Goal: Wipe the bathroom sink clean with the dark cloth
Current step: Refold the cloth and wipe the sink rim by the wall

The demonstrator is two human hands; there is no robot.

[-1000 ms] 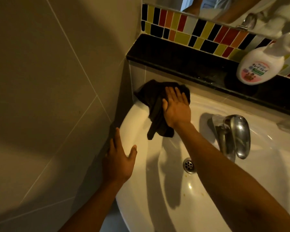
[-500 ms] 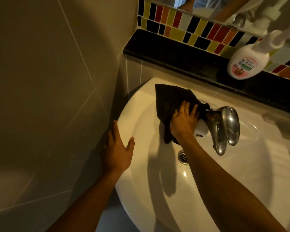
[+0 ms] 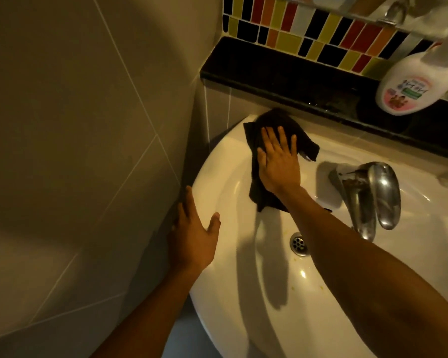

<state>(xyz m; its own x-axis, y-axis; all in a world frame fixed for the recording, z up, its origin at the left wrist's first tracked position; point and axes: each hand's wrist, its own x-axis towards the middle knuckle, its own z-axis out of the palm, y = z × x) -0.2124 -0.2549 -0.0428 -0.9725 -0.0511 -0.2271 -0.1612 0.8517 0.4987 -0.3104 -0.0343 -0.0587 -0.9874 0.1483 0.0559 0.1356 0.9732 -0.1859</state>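
The wiping is under way: the right hand (image 3: 278,164) presses the dark cloth (image 3: 265,125) flat on the sink (image 3: 243,293) rim at 11 o'clock, fingers (image 3: 272,136) spread. The left hand (image 3: 193,236) braces on the rim at 9 o'clock, fingers loosely spread, holding nothing. Next, I judge, comes a sweep toward the tap (image 3: 367,192) and yellowish specks near the drain (image 3: 299,243). The forearm hides part of the bowl; the bottle (image 3: 411,86) is cut off.

The dark cloth (image 3: 270,130) is spread crumpled over the back left rim. The white sink (image 3: 233,254) is glossy, faintly speckled yellow.
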